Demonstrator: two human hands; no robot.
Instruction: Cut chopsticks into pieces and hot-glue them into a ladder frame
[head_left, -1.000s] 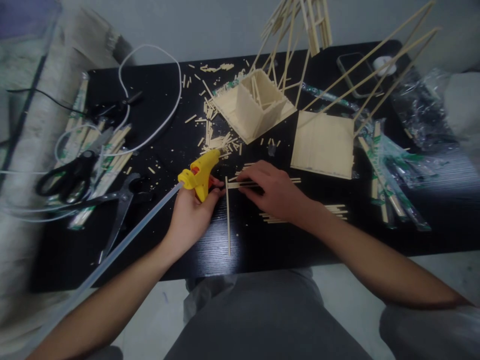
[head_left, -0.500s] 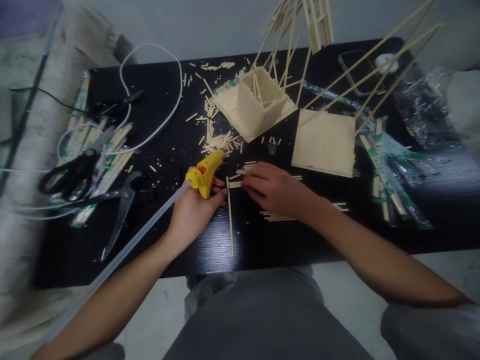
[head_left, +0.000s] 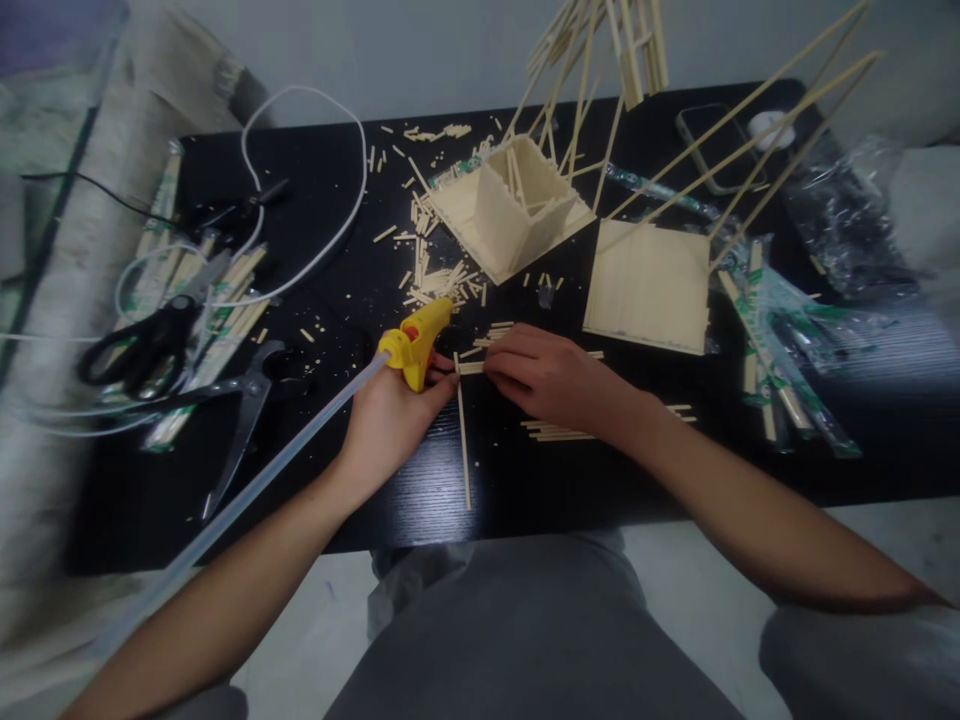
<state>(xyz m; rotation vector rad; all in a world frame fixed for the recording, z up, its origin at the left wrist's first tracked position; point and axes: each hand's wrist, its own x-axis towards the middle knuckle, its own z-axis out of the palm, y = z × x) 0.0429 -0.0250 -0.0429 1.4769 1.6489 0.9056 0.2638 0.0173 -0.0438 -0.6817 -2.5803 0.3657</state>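
Observation:
My left hand (head_left: 386, 415) is closed around a yellow hot glue gun (head_left: 421, 345), from whose back a long translucent glue stick (head_left: 292, 450) runs toward me. The thumb and fingertip of that hand also meet the upper end of a thin wooden stick (head_left: 464, 445) lying lengthwise on the table. Crosswise at that end lies a short wooden stick (head_left: 472, 368), its other end pinched under the fingers of my right hand (head_left: 551, 378). The right fingertips are partly hidden from above. More sticks (head_left: 555, 433) lie beneath the right wrist.
Behind my hands stand a wooden-stick box (head_left: 517, 220) on a square base and a flat stick panel (head_left: 649, 285) with long legs. Stick offcuts (head_left: 442, 285) are scattered nearby. Scissors (head_left: 146, 345), pliers (head_left: 247, 400) and a white cable (head_left: 330, 255) lie left; packaged sticks (head_left: 765, 340) lie right.
The glue gun has tilted and shifted slightly right in my left hand. The upper end of the lengthwise stick has moved a touch right. My right hand stays almost in place.

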